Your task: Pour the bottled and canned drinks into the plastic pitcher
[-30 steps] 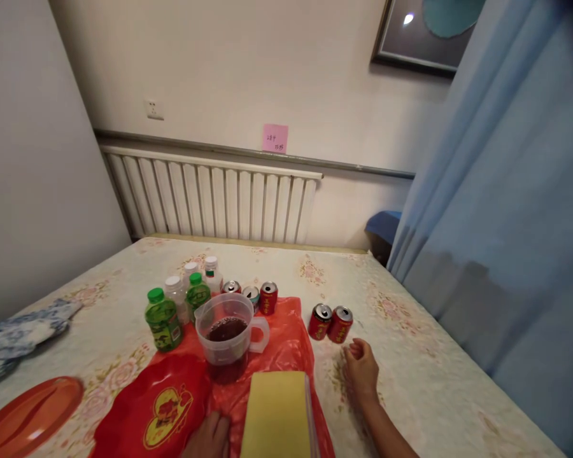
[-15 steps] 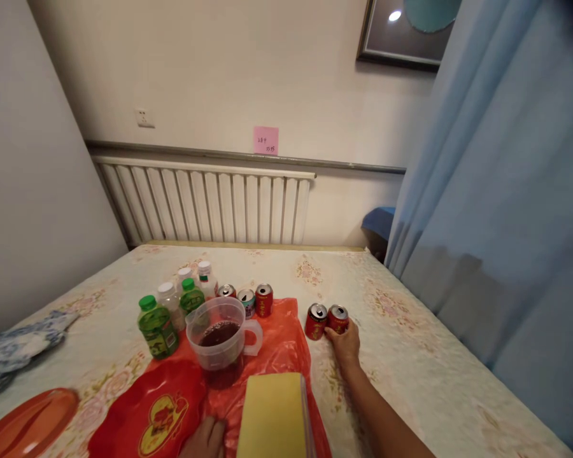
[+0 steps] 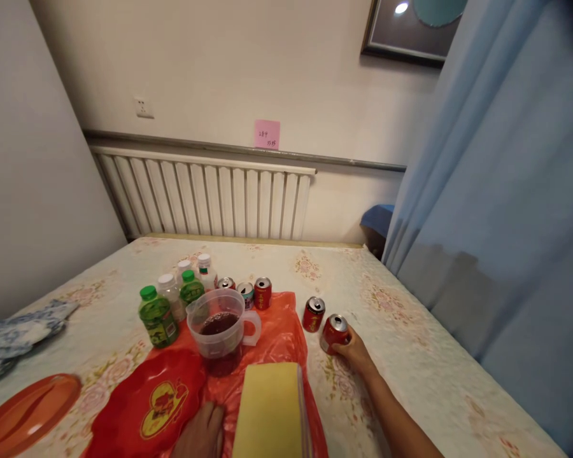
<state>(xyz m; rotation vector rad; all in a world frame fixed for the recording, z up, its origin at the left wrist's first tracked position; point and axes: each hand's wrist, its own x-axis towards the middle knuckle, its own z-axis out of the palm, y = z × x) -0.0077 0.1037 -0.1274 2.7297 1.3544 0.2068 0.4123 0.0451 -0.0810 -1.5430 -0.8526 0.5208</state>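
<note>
While right fingers (image 3: 346,349) grasp it, the rightmost can (image 3: 333,337) is nearly vertical, top up.

- The left hand (image 3: 201,432) is cut off by the bottom edge.
- The right hand (image 3: 356,353) grips a red can (image 3: 335,338); its fingers behind the can are hidden, and the forearm leaves at the bottom.
- The near ends of the yellow block (image 3: 268,410) and the red plate (image 3: 124,407) fall outside the view.
- The orange lid (image 3: 31,410) and the patterned cloth (image 3: 21,337) are cut by the left edge.
- The measuring jug (image 3: 217,343) hides most of the can behind it (image 3: 226,282).
- Green-capped bottles (image 3: 157,323) partly cover white-capped ones (image 3: 170,294).
- The framed picture (image 3: 401,35) loses its top to the edge, its right side to the curtain (image 3: 496,210).
- The pink note's (image 3: 267,134) writing is too small to read.
</note>
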